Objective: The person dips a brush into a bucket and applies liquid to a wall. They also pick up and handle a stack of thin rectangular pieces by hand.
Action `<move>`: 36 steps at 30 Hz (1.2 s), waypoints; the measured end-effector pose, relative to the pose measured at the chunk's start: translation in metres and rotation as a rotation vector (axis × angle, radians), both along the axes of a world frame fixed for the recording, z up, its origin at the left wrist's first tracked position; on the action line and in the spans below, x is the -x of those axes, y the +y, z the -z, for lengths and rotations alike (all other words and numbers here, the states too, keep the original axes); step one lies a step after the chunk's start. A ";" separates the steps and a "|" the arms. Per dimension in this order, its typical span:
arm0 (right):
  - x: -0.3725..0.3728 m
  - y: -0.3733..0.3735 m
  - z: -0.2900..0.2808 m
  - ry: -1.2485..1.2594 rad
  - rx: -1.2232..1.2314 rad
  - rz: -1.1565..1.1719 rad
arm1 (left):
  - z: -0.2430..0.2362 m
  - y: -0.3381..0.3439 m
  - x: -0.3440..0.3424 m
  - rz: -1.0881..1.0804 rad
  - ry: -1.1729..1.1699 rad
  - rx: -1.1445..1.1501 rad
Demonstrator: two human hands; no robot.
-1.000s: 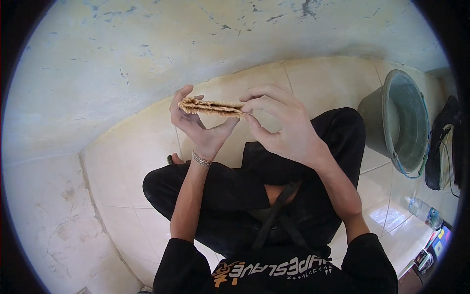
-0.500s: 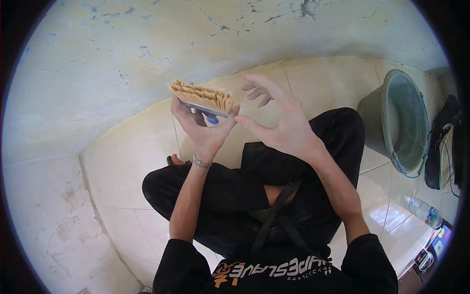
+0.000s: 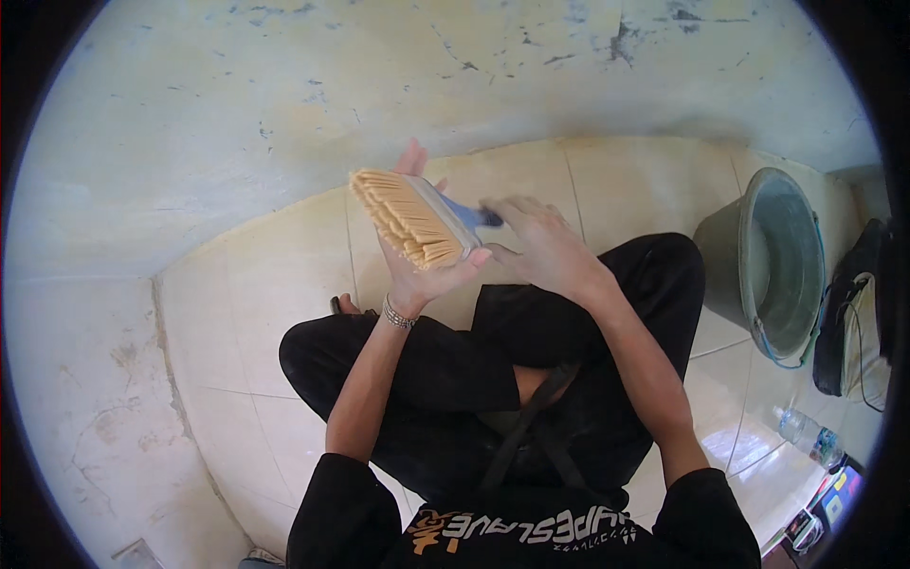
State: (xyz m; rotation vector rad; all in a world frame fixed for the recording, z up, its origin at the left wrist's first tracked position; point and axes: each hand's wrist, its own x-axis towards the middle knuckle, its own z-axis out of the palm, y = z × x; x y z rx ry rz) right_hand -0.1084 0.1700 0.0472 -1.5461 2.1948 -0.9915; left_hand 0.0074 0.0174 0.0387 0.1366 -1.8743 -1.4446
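the left hand [image 3: 417,256] is raised in front of the person, forearm rising from the lower middle of the view, palm turned toward the camera and fingers pointing to the far wall. it is closed on the wide paintbrush [image 3: 415,220], the thumb pressing the metal band from the near right side and the fingers spread behind the bristles. a beaded bracelet [image 3: 398,313] sits on its wrist.

the right hand [image 3: 540,248] comes in from the right, its forearm crossing over the raised knee. it is loosely open, fingers slightly curled and blurred, with the fingertips at the blue handle end of the brush; whether they grip it or only touch it cannot be told.

the paintbrush lies tilted, its pale tan bristles fanned toward the far left, its blue handle pointing right between the two hands. it is held in the air above the cream tiled floor [image 3: 256,313], in front of the crossed legs in black trousers.

to the far right stands a grey bucket [image 3: 773,261], well apart from the hands, and a plastic bottle [image 3: 806,436] lies nearer on the right.
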 end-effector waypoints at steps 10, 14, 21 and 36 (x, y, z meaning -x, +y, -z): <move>-0.025 -0.023 0.006 -0.315 0.236 0.069 | 0.006 0.001 0.001 0.038 0.016 -0.624; -0.024 -0.022 -0.013 -0.355 0.246 0.124 | 0.008 -0.004 0.001 0.078 0.025 -0.586; 0.007 -0.010 -0.017 -0.413 0.261 0.311 | -0.004 -0.003 0.003 -0.073 -0.095 -0.637; 0.010 0.006 -0.030 -0.459 0.302 0.330 | 0.024 -0.024 0.002 -0.255 -0.140 -0.668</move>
